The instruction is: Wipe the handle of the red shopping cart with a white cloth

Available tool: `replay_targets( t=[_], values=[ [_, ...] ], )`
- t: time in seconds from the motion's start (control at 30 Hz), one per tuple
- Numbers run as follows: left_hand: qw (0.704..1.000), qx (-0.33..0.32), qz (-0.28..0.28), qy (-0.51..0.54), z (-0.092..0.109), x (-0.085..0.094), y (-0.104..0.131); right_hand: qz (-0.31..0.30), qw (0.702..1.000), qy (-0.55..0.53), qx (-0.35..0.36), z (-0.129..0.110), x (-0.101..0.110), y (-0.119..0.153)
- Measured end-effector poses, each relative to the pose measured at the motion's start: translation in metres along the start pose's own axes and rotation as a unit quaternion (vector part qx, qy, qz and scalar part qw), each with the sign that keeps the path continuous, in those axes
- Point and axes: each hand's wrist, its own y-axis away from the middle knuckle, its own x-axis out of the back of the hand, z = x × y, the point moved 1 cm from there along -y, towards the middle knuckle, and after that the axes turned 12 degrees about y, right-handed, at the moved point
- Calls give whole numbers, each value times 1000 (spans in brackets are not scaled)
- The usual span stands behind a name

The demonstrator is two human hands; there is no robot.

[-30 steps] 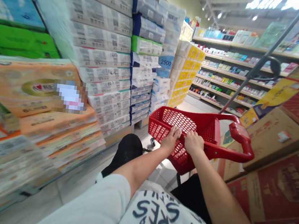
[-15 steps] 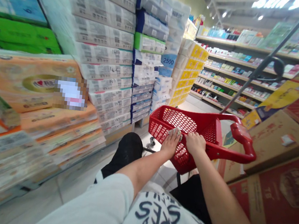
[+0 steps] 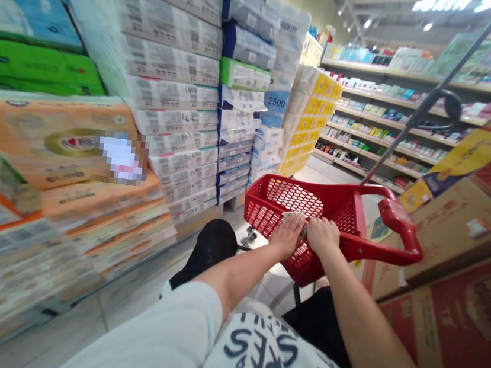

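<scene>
Head view: both hands side by side on near rim of red shopping cart (image 3: 336,204), mid-aisle, just ahead of the person's knees. Left hand (image 3: 287,234) pressed flat over a small grey cloth (image 3: 294,216) on the rim, grip loose w/ fingers together. Right hand (image 3: 323,236) curled over rim, grip closed on it. Stacked tissue packs (image 3: 173,79) on left, cardboard boxes (image 3: 458,234) on right.

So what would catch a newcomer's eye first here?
The red basket trolley at centre, with the left hand and right hand side by side on its near rim. Next, the tall wall of stacked tissue packs along the left, and red cartons crowding the right.
</scene>
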Motion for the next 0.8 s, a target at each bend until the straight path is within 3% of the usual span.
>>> replay_targets(
  t=[0.17, 0.33, 0.47, 0.6, 0.73, 0.8],
  values=[
    [994, 104, 16, 0, -4, 6, -6, 2, 1000, -2, -2, 1, 2, 0],
    [999, 43, 4, 1, 0, 11, -6, 5, 1000, -1, -1, 1, -1, 0],
    [995, 100, 17, -5, -2, 16, -8, 16, 1000, 1, 1, 0, -1, 1],
    [999, 44, -10, -1, 0, 18, -9, 21, 1000, 4, 3, 0, -1, 3],
    [996, 93, 4, -4, -3, 20, -9, 24, 1000, 0, 3, 0, 0, 3],
    [996, 86, -2, 2, -4, 22, -10, 22, 1000, -4, 1, 0, -1, 3]
  ],
)
